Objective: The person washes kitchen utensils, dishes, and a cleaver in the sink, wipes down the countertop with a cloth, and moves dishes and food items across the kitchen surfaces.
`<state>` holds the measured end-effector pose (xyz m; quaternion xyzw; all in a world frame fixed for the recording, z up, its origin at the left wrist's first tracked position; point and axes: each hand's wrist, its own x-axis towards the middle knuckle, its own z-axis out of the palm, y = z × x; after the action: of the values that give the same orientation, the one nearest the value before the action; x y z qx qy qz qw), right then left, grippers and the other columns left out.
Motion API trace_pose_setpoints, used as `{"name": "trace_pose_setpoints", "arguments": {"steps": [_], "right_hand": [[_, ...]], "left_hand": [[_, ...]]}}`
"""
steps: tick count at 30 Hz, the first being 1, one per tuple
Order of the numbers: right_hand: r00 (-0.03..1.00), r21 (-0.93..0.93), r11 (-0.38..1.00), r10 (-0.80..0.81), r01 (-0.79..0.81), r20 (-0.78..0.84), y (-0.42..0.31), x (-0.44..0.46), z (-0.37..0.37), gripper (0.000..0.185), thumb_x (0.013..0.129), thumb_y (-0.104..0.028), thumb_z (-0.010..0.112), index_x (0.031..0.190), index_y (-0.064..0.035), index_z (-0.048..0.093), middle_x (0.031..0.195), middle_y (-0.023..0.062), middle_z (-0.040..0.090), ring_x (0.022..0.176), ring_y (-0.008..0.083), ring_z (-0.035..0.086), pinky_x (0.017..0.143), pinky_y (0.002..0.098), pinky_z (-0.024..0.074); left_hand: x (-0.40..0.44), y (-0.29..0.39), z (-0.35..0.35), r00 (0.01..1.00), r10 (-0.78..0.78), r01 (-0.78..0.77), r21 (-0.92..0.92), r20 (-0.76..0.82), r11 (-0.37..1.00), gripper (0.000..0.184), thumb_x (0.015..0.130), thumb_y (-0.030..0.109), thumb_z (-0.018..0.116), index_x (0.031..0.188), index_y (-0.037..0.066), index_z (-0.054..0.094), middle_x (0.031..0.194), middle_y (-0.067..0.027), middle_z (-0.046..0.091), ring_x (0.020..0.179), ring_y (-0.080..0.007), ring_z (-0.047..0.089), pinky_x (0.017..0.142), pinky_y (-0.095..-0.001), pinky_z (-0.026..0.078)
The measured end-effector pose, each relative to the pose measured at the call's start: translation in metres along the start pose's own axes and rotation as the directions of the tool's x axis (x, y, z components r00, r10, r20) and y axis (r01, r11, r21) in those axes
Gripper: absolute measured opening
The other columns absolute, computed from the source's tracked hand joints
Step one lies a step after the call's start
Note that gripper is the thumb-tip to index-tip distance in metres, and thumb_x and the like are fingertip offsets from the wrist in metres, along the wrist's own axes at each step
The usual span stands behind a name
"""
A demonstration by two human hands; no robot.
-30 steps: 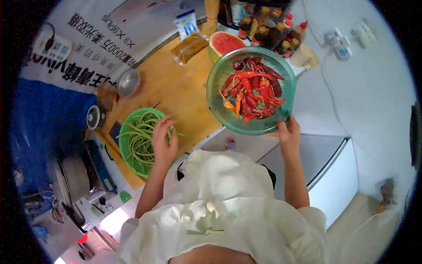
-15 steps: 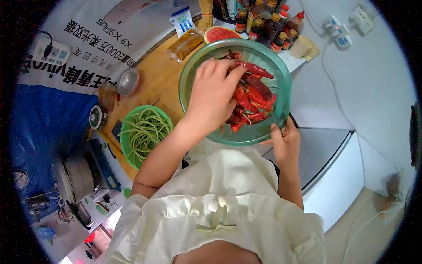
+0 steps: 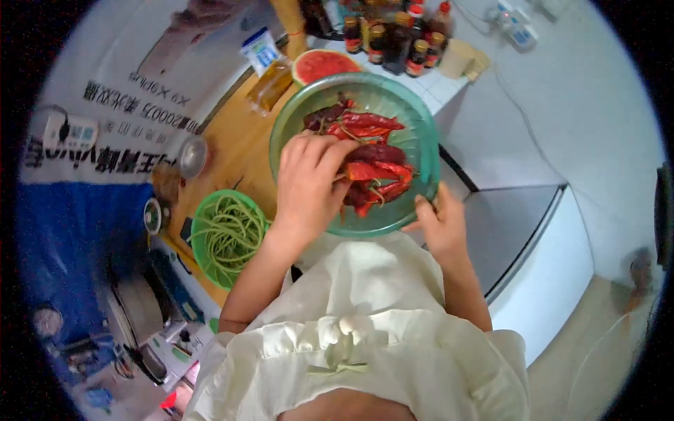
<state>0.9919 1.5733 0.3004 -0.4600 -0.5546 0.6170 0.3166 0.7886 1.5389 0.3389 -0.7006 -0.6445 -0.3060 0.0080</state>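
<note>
A green translucent plastic basin [image 3: 423, 151] is held in front of my body and contains several wrinkled, dried-looking red chili peppers [image 3: 379, 154]. My left hand [image 3: 311, 181] reaches in over the basin's near-left side, its fingers curled against the peppers in the middle. Part of what those fingers grip is hidden beneath them. On the lower right, my right hand [image 3: 444, 221] grasps the basin's rim, thumb on top and the other fingers underneath.
Left of the basin, a green basket of long beans [image 3: 228, 235] stands on the wooden counter [image 3: 228, 126]. Behind are a cut watermelon [image 3: 324, 67], a packet of amber liquid [image 3: 269, 88] and several sauce bottles [image 3: 397, 42]. A white-sided appliance [image 3: 547, 274] stands at right.
The basin sits slightly further left in view. My left hand has drawn down and back among the peppers, uncovering more of them at the far side. My right hand keeps its hold on the rim.
</note>
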Motion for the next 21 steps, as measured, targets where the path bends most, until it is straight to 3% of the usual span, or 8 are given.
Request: {"name": "trace_pose_setpoints", "arguments": {"steps": [5, 12, 15, 17, 18, 19, 20, 21], "right_hand": [[0.979, 0.131, 0.972, 0.187, -0.197, 0.085, 0.026, -0.006, -0.028, 0.029, 0.083, -0.014, 0.044, 0.106, 0.0039, 0.047, 0.092, 0.0116, 0.056, 0.070, 0.0174, 0.058, 0.054, 0.0292, 0.0524], [0.879, 0.534, 0.818, 0.399, -0.213, -0.260, 0.079, -0.032, -0.098, 0.033, 0.081, -0.018, 0.046, 0.105, 0.0047, 0.049, 0.093, 0.0123, 0.057, 0.069, 0.0196, 0.060, 0.058, 0.0300, 0.0520], [0.703, 0.457, 0.889, 0.313, 0.021, -0.639, 0.107, -0.052, -0.151, 0.033, 0.081, -0.019, 0.047, 0.104, 0.0040, 0.049, 0.092, 0.0130, 0.057, 0.070, 0.0207, 0.059, 0.059, 0.0291, 0.0516], [0.484, 0.398, 0.906, 0.287, 0.144, -0.827, 0.132, -0.066, -0.187, 0.031, 0.081, -0.017, 0.048, 0.104, 0.0037, 0.050, 0.090, 0.0130, 0.058, 0.070, 0.0199, 0.059, 0.058, 0.0283, 0.0511], [0.344, 0.331, 0.921, 0.248, 0.205, -0.905, 0.151, -0.075, -0.205, 0.030, 0.081, -0.016, 0.048, 0.103, 0.0037, 0.050, 0.089, 0.0128, 0.058, 0.070, 0.0194, 0.059, 0.058, 0.0279, 0.0508], [0.351, 0.360, 0.904, 0.267, 0.233, -0.897, 0.173, -0.092, -0.231, 0.027, 0.082, -0.015, 0.048, 0.100, 0.0050, 0.052, 0.087, 0.0125, 0.058, 0.069, 0.0187, 0.058, 0.059, 0.0285, 0.0507], [0.232, 0.347, 0.909, 0.294, 0.234, -0.927, 0.151, -0.097, -0.234, 0.027, 0.082, -0.017, 0.048, 0.096, 0.0063, 0.053, 0.086, 0.0126, 0.058, 0.069, 0.0191, 0.058, 0.059, 0.0295, 0.0509], [0.193, 0.215, 0.911, 0.154, 0.353, -0.969, 0.195, -0.112, -0.265, 0.029, 0.082, -0.018, 0.050, 0.096, 0.0067, 0.054, 0.086, 0.0127, 0.058, 0.072, 0.0191, 0.058, 0.058, 0.0296, 0.0506]], "left_hand": [[0.024, 0.023, 0.018, 1.000, -0.012, 0.011, 0.054, 0.018, 0.998, 0.068, 0.053, 0.008, 0.074, 0.115, 0.008, 0.047, 0.107, -0.0118, 0.052, 0.100, -0.0317, 0.046, 0.089, -0.0404, 0.036], [0.027, 0.055, 0.054, 0.986, 0.137, -0.122, -0.144, 0.100, 0.982, 0.057, 0.067, 0.009, 0.068, 0.119, 0.007, 0.045, 0.122, -0.0142, 0.043, 0.113, -0.0315, 0.039, 0.094, -0.0389, 0.033], [0.019, 0.054, 0.067, 0.982, 0.154, -0.132, -0.185, 0.110, 0.974, 0.046, 0.069, 0.006, 0.064, 0.113, 0.007, 0.049, 0.121, -0.0156, 0.043, 0.111, -0.0324, 0.041, 0.093, -0.0389, 0.033], [0.012, 0.045, 0.076, 0.988, 0.105, -0.080, -0.212, 0.109, 0.974, 0.036, 0.069, 0.005, 0.062, 0.104, 0.006, 0.055, 0.118, -0.0175, 0.044, 0.107, -0.0334, 0.044, 0.091, -0.0395, 0.034], [0.008, 0.040, 0.079, 0.993, 0.077, -0.058, -0.193, 0.092, 0.980, 0.036, 0.069, 0.005, 0.062, 0.104, 0.006, 0.055, 0.118, -0.0175, 0.044, 0.107, -0.0334, 0.044, 0.091, -0.0395, 0.034], [0.003, 0.034, 0.080, 0.992, 0.062, -0.038, -0.209, 0.110, 0.977, 0.034, 0.069, 0.005, 0.062, 0.102, 0.006, 0.055, 0.118, -0.0176, 0.045, 0.106, -0.0336, 0.044, 0.090, -0.0397, 0.034], [-0.002, 0.028, 0.079, 0.991, 0.040, -0.012, -0.218, 0.125, 0.976, 0.033, 0.068, 0.005, 0.062, 0.101, 0.005, 0.055, 0.117, -0.0176, 0.045, 0.106, -0.0337, 0.044, 0.090, -0.0399, 0.035], [-0.007, 0.024, 0.077, 0.993, 0.016, 0.006, -0.190, 0.113, 0.982, 0.031, 0.068, 0.005, 0.062, 0.099, 0.006, 0.056, 0.115, -0.0177, 0.046, 0.106, -0.0340, 0.045, 0.090, -0.0400, 0.035]]}}
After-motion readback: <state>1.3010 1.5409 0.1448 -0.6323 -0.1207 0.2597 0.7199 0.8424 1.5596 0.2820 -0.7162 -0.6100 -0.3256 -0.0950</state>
